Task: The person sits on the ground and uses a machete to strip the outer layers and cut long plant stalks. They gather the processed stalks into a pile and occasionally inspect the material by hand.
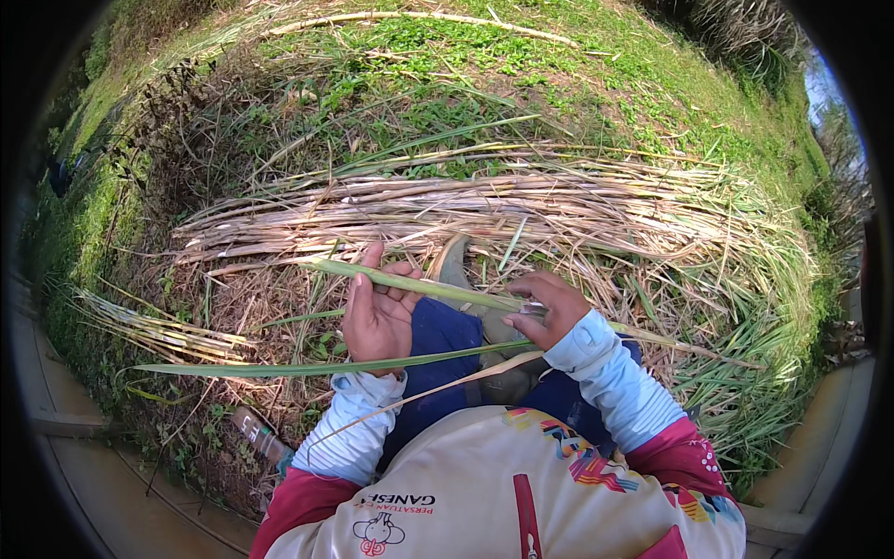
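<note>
A pale green leafy stalk (438, 290) lies crosswise above my knees, most likely cane or reed. My left hand (377, 321) is turned palm up and grips its left part between the thumb and curled fingers. Farther along, my right hand (559, 312) pinches the same stalk from above. A small shiny metal piece (533, 307) shows at the right fingertips; its kind is hard to make out, as the fingers cover most of it. A long green leaf (307, 369) and a dry tan leaf (424, 402) stretch left below the hands.
Beyond my boots (453, 264) lies a wide pile of cut stalks (447, 200). A smaller bundle of stalks (168, 331) is at the left, with a plastic bottle (259, 433) nearer me. Wooden boards (70, 456) border the lower left; one long stalk (419, 15) crosses the far grass.
</note>
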{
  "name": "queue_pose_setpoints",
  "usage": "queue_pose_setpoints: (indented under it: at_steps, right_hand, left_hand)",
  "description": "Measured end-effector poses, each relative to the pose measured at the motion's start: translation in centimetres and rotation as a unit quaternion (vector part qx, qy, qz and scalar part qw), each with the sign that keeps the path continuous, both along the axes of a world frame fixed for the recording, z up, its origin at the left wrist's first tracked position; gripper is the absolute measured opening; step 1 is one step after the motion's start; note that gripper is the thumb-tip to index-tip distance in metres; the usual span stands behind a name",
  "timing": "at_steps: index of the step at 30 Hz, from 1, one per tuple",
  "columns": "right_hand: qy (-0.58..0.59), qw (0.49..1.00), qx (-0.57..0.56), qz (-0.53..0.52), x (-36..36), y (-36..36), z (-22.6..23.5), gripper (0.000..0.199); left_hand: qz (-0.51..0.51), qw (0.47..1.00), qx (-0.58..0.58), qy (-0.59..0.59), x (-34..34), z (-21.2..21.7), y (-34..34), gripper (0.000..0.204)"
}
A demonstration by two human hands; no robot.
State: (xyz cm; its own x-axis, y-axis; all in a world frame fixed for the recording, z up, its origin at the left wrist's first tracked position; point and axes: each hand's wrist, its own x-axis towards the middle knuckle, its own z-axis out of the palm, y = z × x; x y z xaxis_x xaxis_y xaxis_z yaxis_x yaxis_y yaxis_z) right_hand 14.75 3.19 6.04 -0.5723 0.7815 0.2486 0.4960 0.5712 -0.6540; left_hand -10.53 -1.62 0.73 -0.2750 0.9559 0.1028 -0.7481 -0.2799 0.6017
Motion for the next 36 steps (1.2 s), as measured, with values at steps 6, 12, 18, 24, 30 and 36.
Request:
queue_pose_setpoints:
  at_steps: [6,12,18,24,30,36]
  right_hand:
    - [-0.004,0.996,0.068,0.051,-5.1,0.3,1.3,0.036]
    - [0.010,0.999,-0.003,0.043,-5.6,0.2,1.8,0.023]
    - [-0.049,0.980,-0.176,0.077,-3.6,1.9,3.0,0.025]
    - [-0.070,0.948,-0.275,0.145,-3.1,3.1,3.4,0.028]
    - [0.027,0.893,-0.412,0.178,-2.6,3.6,1.9,0.029]
    - [0.000,0.875,-0.454,0.168,-2.7,3.5,1.6,0.031]
  left_hand:
    - [-0.041,0.990,-0.114,0.068,1.6,0.1,-0.6,0.049]
    - [-0.003,0.993,-0.081,0.081,1.7,-0.1,-0.9,0.048]
    - [0.066,0.995,-0.056,0.057,0.3,0.6,-0.7,0.045]
    - [0.073,0.992,-0.065,0.083,0.4,0.2,-0.9,0.042]
    - [0.062,0.997,-0.006,0.033,0.8,0.1,-1.5,0.042]
    - [0.111,0.991,-0.044,0.057,1.5,0.1,-1.6,0.033]
